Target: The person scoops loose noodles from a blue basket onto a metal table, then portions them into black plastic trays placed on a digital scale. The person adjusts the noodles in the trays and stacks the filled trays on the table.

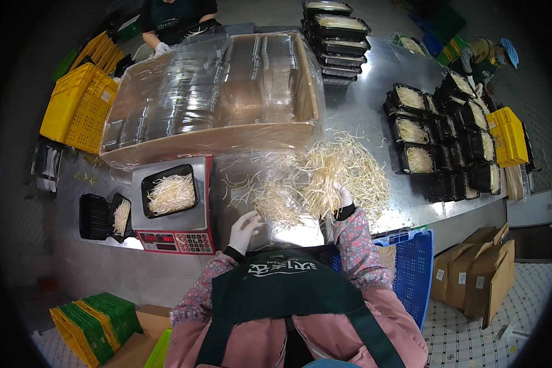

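My right hand (pixel 345 196), in a white glove, is closed on a loose bunch of bean sprouts (pixel 322 184), raised over the pile. More pale bean sprouts (pixel 371 181) spread across the metal table around it. My left hand (pixel 244 233), also gloved, is by the near left edge of the sprouts with its fingers drawn together; whether a strand is pinched in them is too small to tell. Left of it stands a red-framed digital scale (pixel 203 202). On its plate rests a black tray (pixel 146 205) filled with sprouts (pixel 172 195).
A plastic-lined carton (pixel 214 136) of clear lids stands behind the scale. Black trays (pixel 80 218) lie at the left edge. Filled trays (pixel 411 129) are stacked at right, more (pixel 342 46) behind. A blue crate (pixel 414 276) stands beside me. Two other people work across the table.
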A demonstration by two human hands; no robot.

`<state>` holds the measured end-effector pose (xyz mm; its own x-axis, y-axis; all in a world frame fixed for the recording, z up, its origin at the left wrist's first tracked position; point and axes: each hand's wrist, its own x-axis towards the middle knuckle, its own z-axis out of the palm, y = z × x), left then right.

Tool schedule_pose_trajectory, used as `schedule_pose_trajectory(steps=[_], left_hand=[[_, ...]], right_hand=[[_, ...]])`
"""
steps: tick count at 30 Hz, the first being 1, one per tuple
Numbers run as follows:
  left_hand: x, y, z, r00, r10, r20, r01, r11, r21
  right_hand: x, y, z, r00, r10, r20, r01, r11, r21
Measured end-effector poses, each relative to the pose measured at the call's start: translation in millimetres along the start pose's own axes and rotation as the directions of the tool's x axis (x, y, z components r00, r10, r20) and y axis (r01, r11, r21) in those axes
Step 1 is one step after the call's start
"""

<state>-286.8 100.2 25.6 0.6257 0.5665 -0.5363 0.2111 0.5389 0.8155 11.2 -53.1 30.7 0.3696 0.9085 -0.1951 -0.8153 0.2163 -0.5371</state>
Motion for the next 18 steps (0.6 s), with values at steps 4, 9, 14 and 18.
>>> schedule_pose_trajectory(steps=[4, 9, 14, 18], left_hand=[[-13, 8, 8, 1.000, -0.017, 0.003, 0.017, 0.998, 0.058], [-27, -2, 11, 1.000, -0.023, 0.002, 0.022, 0.995, 0.092], [-44, -16, 9, 1.000, -0.001, -0.023, 0.004, 0.993, 0.121], [-60, -14, 8, 0.998, 0.008, -0.057, -0.002, 0.995, 0.103]], right_hand=[[-5, 13, -10, 0.992, -0.128, 0.012, 0.117, 0.940, 0.321], [1, 22, -20, 0.976, -0.218, 0.016, 0.199, 0.916, 0.348], [7, 28, -6, 0.973, -0.225, -0.058, 0.231, 0.909, 0.346], [9, 37, -4, 0.982, -0.184, -0.051, 0.190, 0.917, 0.350]])
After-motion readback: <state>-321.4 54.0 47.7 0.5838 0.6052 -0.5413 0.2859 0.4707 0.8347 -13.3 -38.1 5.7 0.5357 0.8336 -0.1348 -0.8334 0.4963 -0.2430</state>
